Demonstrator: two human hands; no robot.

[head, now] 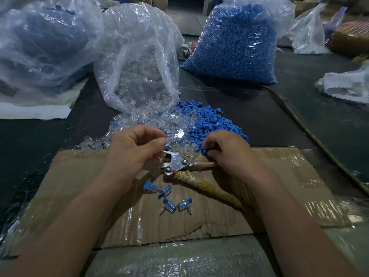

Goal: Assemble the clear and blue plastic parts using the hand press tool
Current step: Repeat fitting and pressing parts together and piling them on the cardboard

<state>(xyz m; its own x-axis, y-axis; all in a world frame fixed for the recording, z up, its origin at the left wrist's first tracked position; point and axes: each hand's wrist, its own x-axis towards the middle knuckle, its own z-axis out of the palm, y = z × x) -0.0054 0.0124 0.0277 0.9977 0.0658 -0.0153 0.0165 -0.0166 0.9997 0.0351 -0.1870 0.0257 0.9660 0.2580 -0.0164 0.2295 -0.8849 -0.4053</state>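
Note:
The hand press tool (177, 163) lies on the taped cardboard (139, 212), its metal head between my hands and its wrapped handle (215, 191) running down to the right. My left hand (133, 148) has its fingers curled, thumb and forefinger pinching a clear plastic part (169, 139) just above the tool's head. My right hand (229, 152) pinches a blue plastic part (205, 151) at its fingertips and rests over the tool's other handle. Behind lie a pile of clear parts (151, 118) and a pile of blue parts (209, 122). Several assembled pieces (168, 198) sit on the cardboard.
A clear bag of transparent parts (139, 62) stands open behind the piles. A full bag of blue parts (235, 43) stands at the back right, another big bag (40, 43) at the back left. A cable (311, 132) runs along the right side of the dark table.

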